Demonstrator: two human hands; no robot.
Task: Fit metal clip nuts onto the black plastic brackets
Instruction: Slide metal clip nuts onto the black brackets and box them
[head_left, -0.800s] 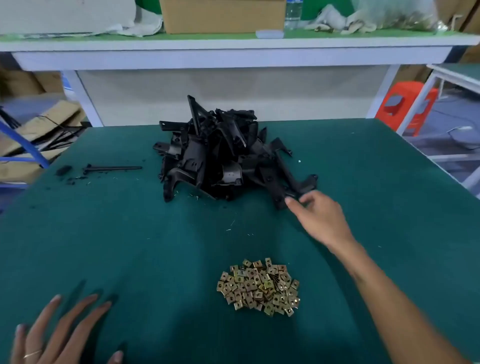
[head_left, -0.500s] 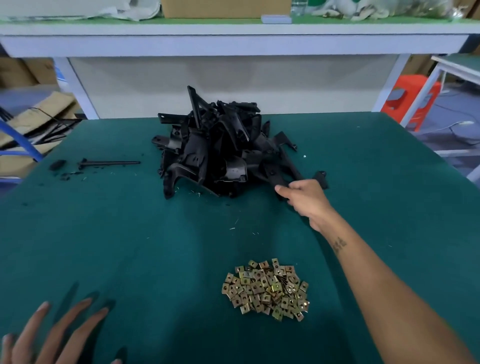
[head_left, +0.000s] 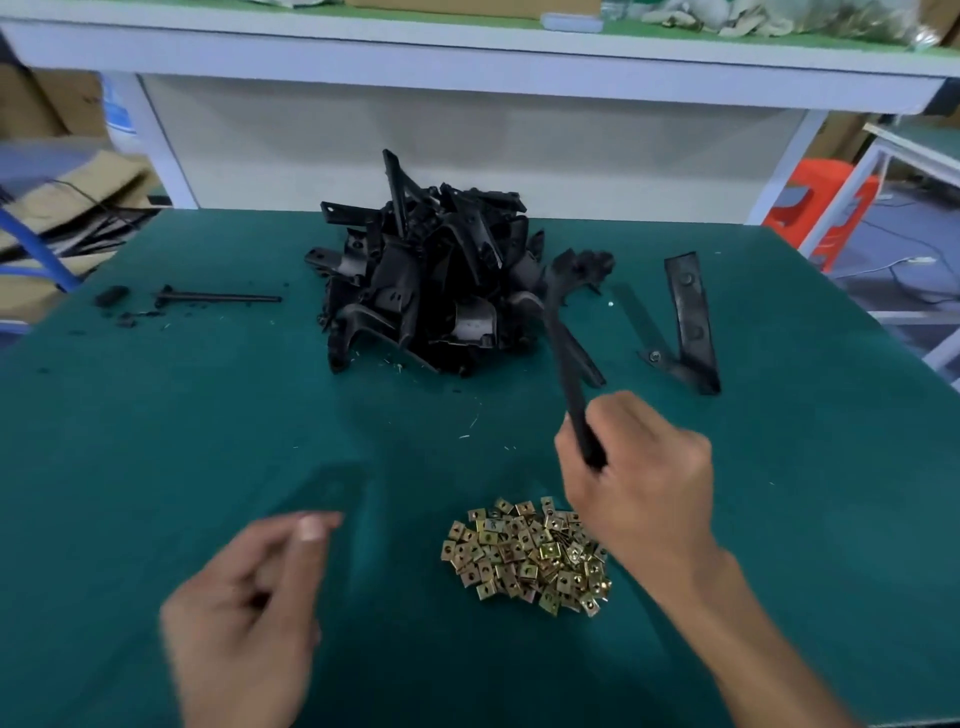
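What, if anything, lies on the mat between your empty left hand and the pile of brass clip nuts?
Nothing visible does. Only bare green mat lies between the left hand and the clip nuts. The right hand, gripping a black bracket, hangs beyond the pile's right side, off that path.

Black plastic brackets (head_left: 431, 280) heap at upper centre on the dark teal table (head_left: 156, 467); brass-gold clip nuts (head_left: 524, 556) lie lower centre; an orange stool (head_left: 826, 202) stands far right.
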